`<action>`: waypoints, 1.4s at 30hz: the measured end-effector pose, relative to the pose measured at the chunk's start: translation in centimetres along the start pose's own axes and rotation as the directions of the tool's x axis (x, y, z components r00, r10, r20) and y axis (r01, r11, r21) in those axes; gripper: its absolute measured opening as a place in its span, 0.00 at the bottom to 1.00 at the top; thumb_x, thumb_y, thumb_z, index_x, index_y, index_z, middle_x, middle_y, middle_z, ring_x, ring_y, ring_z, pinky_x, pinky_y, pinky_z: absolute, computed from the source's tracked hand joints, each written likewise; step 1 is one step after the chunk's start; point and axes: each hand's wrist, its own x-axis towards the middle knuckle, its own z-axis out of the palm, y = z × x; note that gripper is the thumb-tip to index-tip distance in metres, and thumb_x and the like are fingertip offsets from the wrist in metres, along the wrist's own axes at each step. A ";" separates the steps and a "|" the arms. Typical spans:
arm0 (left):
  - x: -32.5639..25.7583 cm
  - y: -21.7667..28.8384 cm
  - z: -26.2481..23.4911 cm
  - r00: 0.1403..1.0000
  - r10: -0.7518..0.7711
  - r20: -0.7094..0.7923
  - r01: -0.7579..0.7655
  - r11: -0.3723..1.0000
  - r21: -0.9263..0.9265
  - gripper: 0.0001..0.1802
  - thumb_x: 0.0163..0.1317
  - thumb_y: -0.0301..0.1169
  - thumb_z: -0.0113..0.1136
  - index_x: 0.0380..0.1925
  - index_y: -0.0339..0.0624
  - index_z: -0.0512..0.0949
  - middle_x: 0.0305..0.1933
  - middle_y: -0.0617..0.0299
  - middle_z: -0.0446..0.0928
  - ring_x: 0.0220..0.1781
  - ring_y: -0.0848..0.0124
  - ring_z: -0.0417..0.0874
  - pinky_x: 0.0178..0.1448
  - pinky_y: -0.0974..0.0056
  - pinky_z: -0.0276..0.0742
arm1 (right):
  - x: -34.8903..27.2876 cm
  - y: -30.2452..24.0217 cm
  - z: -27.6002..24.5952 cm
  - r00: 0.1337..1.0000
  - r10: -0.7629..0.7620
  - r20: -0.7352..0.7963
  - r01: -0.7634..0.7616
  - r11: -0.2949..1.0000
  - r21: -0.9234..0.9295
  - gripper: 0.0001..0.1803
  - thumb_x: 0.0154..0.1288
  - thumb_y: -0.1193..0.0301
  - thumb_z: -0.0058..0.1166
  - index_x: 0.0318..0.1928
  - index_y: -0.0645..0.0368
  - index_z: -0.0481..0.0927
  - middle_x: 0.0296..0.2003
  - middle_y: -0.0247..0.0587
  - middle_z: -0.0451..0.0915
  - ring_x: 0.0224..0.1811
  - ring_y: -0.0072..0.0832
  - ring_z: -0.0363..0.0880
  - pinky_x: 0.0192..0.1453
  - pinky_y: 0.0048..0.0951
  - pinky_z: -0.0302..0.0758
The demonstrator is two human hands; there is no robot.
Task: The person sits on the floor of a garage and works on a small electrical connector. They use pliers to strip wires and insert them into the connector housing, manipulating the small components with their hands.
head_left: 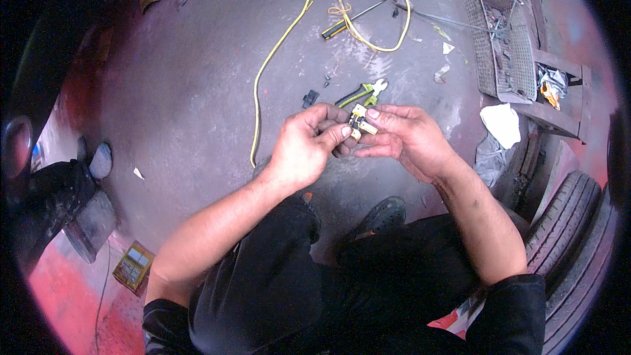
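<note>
Both hands meet in front of me around a small cream-and-black part (pixel 359 122) with brassy metal bits, perhaps an electrical fitting; its exact kind does not show. My left hand (pixel 304 143) pinches its left side between thumb and fingers. On the other side, my right hand (pixel 415 138) grips it with the thumb on top and fingers curled beneath. Just beyond the hands lie green-handled cutting pliers (pixel 373 92) on the grey floor. A small black piece (pixel 310 98) rests to their left.
Yellow cable (pixel 261 85) loops over the far floor, beside a black-and-yellow screwdriver (pixel 334 30). A grey plastic basket (pixel 485 46) of odds and ends stands at right, near a white cloth (pixel 501 125). Tyres (pixel 564 217) lean at lower right; a yellow box (pixel 133 267) sits lower left.
</note>
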 end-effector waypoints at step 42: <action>20.7 -4.8 1.4 0.976 0.163 0.144 -0.183 0.255 0.949 0.16 0.60 0.37 0.55 0.42 0.40 0.81 0.41 0.44 0.82 0.44 0.46 0.84 0.51 0.47 0.79 | 1.1 0.5 -1.1 0.917 -0.246 -0.314 0.268 0.963 0.031 0.21 0.73 0.65 0.47 0.58 0.68 0.72 0.47 0.45 0.80 0.42 0.33 0.84 0.45 0.33 0.81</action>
